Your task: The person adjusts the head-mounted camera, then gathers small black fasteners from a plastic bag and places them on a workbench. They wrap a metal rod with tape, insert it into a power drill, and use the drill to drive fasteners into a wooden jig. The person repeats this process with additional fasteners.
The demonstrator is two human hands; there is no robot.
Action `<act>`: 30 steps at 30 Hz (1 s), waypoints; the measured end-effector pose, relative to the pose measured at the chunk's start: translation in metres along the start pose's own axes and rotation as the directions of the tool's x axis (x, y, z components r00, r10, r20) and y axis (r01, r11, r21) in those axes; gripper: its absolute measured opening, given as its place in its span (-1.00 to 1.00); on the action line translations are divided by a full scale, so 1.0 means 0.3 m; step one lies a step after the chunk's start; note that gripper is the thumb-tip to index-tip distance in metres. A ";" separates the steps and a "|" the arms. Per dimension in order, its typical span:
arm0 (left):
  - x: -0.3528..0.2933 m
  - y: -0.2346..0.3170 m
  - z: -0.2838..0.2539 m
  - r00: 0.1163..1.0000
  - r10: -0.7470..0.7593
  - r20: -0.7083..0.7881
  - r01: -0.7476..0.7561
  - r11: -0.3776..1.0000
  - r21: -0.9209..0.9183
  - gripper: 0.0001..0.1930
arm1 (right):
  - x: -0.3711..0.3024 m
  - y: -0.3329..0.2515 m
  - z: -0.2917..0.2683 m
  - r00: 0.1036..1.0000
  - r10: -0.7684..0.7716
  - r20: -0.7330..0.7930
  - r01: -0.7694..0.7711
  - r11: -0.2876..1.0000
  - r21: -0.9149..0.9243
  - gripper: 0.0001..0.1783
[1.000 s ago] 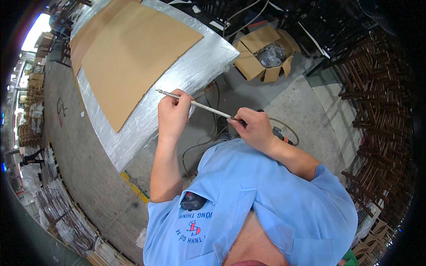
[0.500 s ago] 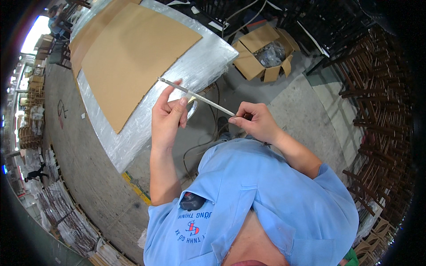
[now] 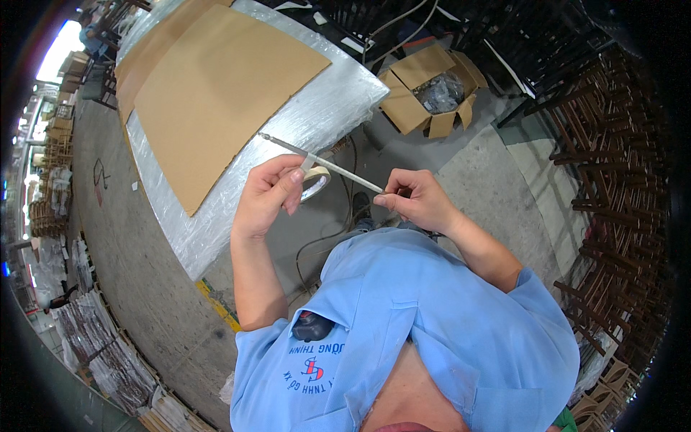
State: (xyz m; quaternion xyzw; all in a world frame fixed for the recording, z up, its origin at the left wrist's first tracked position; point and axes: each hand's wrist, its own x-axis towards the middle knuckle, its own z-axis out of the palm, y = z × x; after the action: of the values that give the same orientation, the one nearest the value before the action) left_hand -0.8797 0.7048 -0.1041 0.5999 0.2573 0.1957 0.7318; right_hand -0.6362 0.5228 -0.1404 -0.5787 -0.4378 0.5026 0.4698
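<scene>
A slim rod (image 3: 345, 173), pale along most of its length with a bare dark metal tip, slants across in front of my chest. My right hand (image 3: 417, 196) pinches its near right end between thumb and curled fingers. At the rod's middle, a short strip of tape runs onto it from a roll of masking tape (image 3: 317, 184). My left hand (image 3: 270, 191) has the roll at its thumb and fingertips, the fingers bent around its left side. Part of the roll is hidden behind those fingers. The metal tip points over the edge of the plastic-wrapped stack.
Ahead to the left, a cardboard sheet (image 3: 223, 86) lies on a stack in clear plastic wrap (image 3: 345, 90). An open carton (image 3: 410, 108) holding plastic stands on the floor beyond. Brown chair frames (image 3: 612, 173) are piled at right. A hose (image 3: 353, 194) trails across the floor.
My left hand has drawn back toward me, its index finger coming off the rod. The tape roll has swung into fuller view beside the rod. My right hand has barely moved.
</scene>
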 end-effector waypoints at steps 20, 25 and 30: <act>0.001 -0.039 0.023 0.974 0.117 -0.192 -0.119 0.993 -0.001 -0.72 | 0.011 -0.015 0.012 0.998 0.037 0.046 -0.037 0.999 0.005 -0.78; 0.000 -0.039 0.035 0.972 0.116 -0.206 -0.123 0.992 -0.024 -0.72 | 0.004 -0.030 0.012 0.996 0.007 0.094 -0.002 0.999 -0.048 -0.74; 0.003 -0.043 0.045 0.969 0.139 -0.202 -0.142 0.990 -0.001 -0.71 | 0.001 -0.023 0.012 0.992 -0.031 0.125 0.041 0.996 -0.085 -0.67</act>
State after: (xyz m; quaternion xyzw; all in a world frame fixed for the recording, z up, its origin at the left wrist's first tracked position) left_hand -0.8710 0.6923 -0.1148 0.5882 0.2855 0.3089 0.6908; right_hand -0.6400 0.5245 -0.1338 -0.5585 -0.4980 0.5092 0.4251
